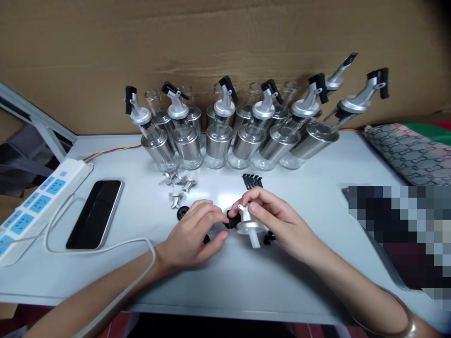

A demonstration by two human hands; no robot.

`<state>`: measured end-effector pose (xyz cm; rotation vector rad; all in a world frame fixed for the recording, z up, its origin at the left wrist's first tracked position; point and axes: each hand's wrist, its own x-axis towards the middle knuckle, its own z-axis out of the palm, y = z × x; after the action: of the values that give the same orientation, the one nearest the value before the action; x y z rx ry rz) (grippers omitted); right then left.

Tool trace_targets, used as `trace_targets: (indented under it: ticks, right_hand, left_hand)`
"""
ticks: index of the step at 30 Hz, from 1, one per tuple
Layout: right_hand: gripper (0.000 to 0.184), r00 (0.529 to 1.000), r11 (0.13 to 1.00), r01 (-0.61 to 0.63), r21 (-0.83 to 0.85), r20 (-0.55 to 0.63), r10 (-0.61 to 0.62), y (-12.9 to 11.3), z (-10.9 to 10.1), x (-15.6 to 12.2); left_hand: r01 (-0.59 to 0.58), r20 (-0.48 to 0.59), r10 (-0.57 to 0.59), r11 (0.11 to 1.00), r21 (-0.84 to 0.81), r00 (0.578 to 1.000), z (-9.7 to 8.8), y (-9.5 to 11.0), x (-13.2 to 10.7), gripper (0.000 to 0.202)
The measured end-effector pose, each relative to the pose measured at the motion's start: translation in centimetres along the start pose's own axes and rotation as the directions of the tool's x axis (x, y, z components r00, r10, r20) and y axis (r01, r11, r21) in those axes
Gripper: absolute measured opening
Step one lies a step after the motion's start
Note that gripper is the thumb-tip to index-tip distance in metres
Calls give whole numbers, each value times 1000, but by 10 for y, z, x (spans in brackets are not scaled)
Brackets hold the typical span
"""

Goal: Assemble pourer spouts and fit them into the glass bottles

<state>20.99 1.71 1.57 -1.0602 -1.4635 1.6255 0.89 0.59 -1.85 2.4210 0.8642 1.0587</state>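
My right hand [278,220] pinches a silver pourer spout [248,225] with a white tube pointing down, held just above the white table [225,277]. My left hand [193,234] is closed, its fingertips on a small black cap piece [231,220] pressed against the spout's side. Several loose silver spouts [178,184] lie just beyond my left hand. A black round part [182,212] sits by them. A row of black lever pieces [252,180] lies beyond my right hand, and small black bits [268,238] rest under it.
Several glass-and-steel oil bottles [218,141] with pourer tops stand in a row at the back against cardboard. A phone [95,213], a white power strip [38,202] and its white cable [105,246] lie left. A patterned cloth [412,152] lies at the right.
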Motion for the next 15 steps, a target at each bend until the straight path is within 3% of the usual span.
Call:
trace_targets:
  ticks: [15]
  right_hand:
    - [24, 1000, 998, 10, 60, 8, -11, -1, -1, 0]
  left_hand:
    - [76, 30, -80, 990, 121, 996, 0, 4, 1, 3]
